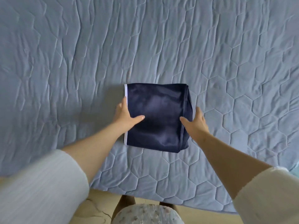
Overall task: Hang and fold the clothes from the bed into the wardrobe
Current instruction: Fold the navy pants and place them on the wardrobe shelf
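At frame centre, left hand (127, 117) and right hand (197, 122), both spread, flank the folded navy garment (159, 110); lifting evenly should preserve folds

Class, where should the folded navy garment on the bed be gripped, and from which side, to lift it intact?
Take the folded navy garment by both side edges: left hand from the white-striped edge, right hand from the layered edge, thumbs on top. It lies flat in stacked layers, so two-sided support probably keeps folds together.
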Demonstrator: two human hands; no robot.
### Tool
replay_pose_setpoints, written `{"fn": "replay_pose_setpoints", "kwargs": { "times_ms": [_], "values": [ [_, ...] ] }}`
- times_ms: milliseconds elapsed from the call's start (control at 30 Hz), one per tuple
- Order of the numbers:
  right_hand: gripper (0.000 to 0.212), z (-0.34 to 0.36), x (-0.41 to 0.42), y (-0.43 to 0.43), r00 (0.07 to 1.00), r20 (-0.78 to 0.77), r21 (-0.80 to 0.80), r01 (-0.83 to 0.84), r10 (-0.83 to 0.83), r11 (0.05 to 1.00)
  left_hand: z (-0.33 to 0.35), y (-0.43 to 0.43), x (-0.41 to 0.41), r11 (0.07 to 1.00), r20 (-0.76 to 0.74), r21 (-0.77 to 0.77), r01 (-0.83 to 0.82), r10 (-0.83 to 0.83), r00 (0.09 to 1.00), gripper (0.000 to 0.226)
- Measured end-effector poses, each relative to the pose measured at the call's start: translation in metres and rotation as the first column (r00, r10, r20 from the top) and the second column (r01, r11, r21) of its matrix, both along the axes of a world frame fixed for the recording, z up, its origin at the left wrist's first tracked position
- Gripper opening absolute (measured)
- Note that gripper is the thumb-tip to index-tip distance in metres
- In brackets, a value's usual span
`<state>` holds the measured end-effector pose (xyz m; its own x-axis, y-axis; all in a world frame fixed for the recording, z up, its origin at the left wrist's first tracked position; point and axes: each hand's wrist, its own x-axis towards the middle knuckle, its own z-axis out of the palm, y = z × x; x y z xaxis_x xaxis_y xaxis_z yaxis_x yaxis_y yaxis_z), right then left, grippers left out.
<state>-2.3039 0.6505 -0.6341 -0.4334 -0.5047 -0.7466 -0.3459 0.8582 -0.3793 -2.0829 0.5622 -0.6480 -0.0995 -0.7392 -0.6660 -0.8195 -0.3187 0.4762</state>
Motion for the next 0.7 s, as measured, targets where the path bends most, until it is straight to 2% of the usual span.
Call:
{"fn": "replay_pose_setpoints", "kwargs": {
  "times_ms": [100, 167, 233, 267, 333, 367, 433, 500, 533, 567, 633, 700],
  "values": [
    [0.073, -0.033, 0.008, 0.007, 0.966, 0.153, 0.021, 0.207, -0.207, 0.978, -0.031, 0.021, 0.010, 0.960, -0.005, 0.155, -0.235, 0.239, 0.971, 0.099],
    [0.079, -0.053, 0.012, 0.007, 0.937, 0.192, 0.037, 0.292, -0.294, 0.956, -0.048, 0.027, 0.012, 0.931, -0.038, 0.122, -0.344, 0.351, 0.936, 0.066],
    [0.073, -0.060, 0.014, 0.005, 0.926, 0.171, 0.004, 0.343, -0.338, 0.939, -0.047, 0.029, 0.005, 0.943, -0.032, -0.018, -0.332, 0.331, 0.943, 0.032],
    [0.065, -0.063, 0.016, 0.004, 0.924, 0.148, -0.016, 0.359, -0.353, 0.933, -0.046, 0.027, 0.001, 0.950, -0.016, -0.105, -0.296, 0.296, 0.955, 0.026],
    [0.039, -0.068, 0.019, 0.005, 0.920, 0.111, -0.066, 0.383, -0.375, 0.921, -0.046, 0.022, -0.005, 0.940, -0.013, -0.244, -0.239, 0.243, 0.970, 0.026],
    [0.029, -0.069, 0.021, 0.006, 0.916, 0.102, -0.080, 0.397, -0.389, 0.914, -0.046, 0.019, -0.007, 0.939, -0.020, -0.266, -0.216, 0.219, 0.976, 0.025],
    [0.025, -0.067, 0.022, 0.007, 0.918, 0.094, -0.054, 0.391, -0.386, 0.919, -0.047, 0.013, -0.008, 0.965, 0.047, -0.218, -0.148, 0.162, 0.986, 0.024],
    [0.046, -0.064, 0.022, 0.010, 0.974, 0.026, 0.075, 0.221, -0.223, 0.972, -0.045, 0.012, -0.007, 0.988, 0.258, -0.152, -0.016, 0.056, 0.965, 0.050],
    [0.062, -0.063, 0.023, 0.013, 0.996, -0.075, 0.153, 0.064, -0.053, 0.986, -0.043, 0.013, -0.008, 0.975, 0.354, -0.205, 0.090, -0.012, 0.935, 0.064],
    [0.073, -0.060, 0.025, 0.015, 0.973, -0.202, 0.182, -0.071, 0.108, 0.981, -0.041, 0.015, -0.009, 0.922, 0.419, -0.312, 0.229, -0.083, 0.904, 0.071],
    [0.078, -0.053, 0.034, 0.017, 0.855, -0.425, 0.062, -0.299, 0.296, 0.952, -0.039, 0.022, -0.010, 0.705, 0.475, -0.519, 0.483, -0.232, 0.849, 0.066],
    [0.074, -0.055, 0.046, 0.015, 0.765, -0.478, -0.008, -0.495, 0.431, 0.869, -0.043, 0.033, -0.008, 0.524, 0.500, -0.574, 0.629, -0.384, 0.777, 0.059]
  ]
}}
